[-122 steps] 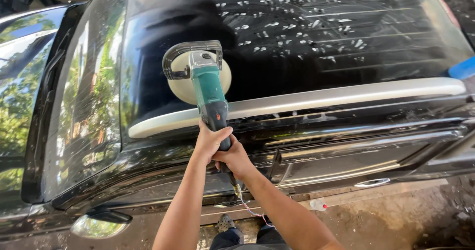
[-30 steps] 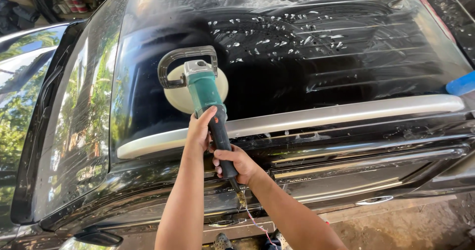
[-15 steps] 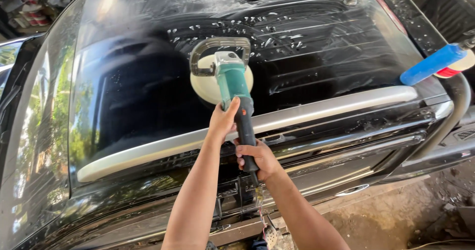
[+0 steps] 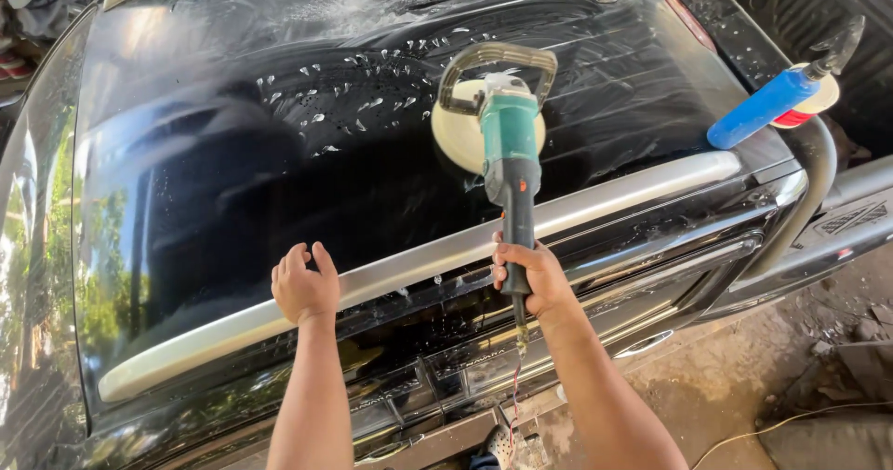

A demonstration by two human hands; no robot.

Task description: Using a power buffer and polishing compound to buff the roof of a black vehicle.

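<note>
My right hand (image 4: pixel 530 276) grips the black rear handle of a teal rotary polisher (image 4: pixel 510 144). Its cream pad (image 4: pixel 456 140) lies flat against the dark rear window (image 4: pixel 279 154) of a black vehicle, and a grey loop handle (image 4: pixel 498 60) arches over its head. My left hand (image 4: pixel 304 286) rests with curled fingers on the silver trim strip (image 4: pixel 409 270) below the glass, apart from the tool. White specks of polish dot the glass to the left of the pad.
A blue bottle (image 4: pixel 765 107) lies on the vehicle's right shoulder beside a white and red tub (image 4: pixel 817 98). A chrome bar (image 4: pixel 809 191) curves down at the right. A thin cord (image 4: pixel 791 419) runs over the dirt ground at the lower right.
My left hand has let go of the polisher and dropped to the silver trim. The right hand alone holds the handle now, and the pad has moved right across the glass.
</note>
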